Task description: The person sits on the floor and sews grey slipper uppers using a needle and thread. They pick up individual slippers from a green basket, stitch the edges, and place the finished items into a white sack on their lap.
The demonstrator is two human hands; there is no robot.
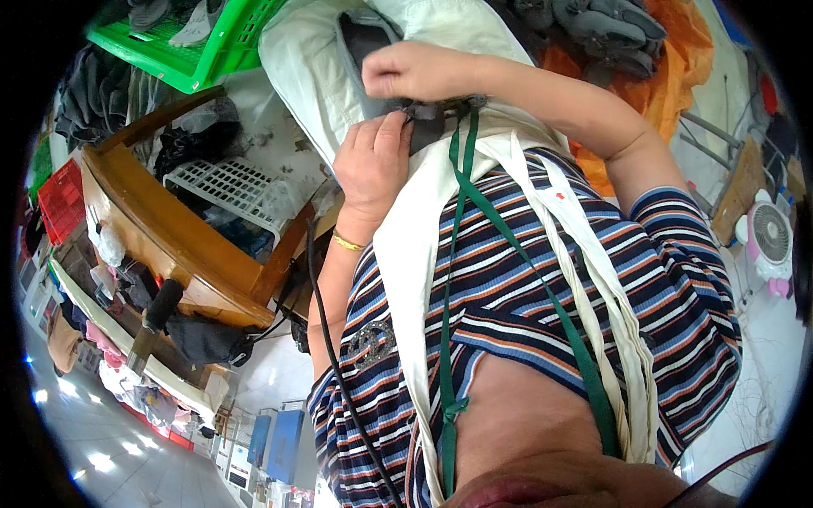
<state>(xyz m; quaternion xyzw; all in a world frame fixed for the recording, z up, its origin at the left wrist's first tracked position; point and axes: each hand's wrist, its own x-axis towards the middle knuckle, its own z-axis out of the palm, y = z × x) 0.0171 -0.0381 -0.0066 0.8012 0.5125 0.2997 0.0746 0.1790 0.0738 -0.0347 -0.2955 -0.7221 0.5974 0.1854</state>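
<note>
A dark grey fabric shoe [351, 63] lies in my lap across the white apron [296, 59]. My left hand [373, 161], with a yellow bracelet at the wrist, pinches the shoe's near end between thumb and fingers. Just above it, my right hand [406, 72] is curled closed over the shoe and slightly blurred. Whatever its fingers hold is hidden or too small to make out. A green strap [467, 152] hangs down my front to a dark bit beside the shoe.
A green crate [182, 63] with grey shoes stands at the upper left. Beside it are a wooden table frame [182, 237] and a white plastic basket [233, 190]. More dark grey shoes [614, 34] lie on orange sheeting [682, 59] at upper right. A fan [769, 233] stands far right.
</note>
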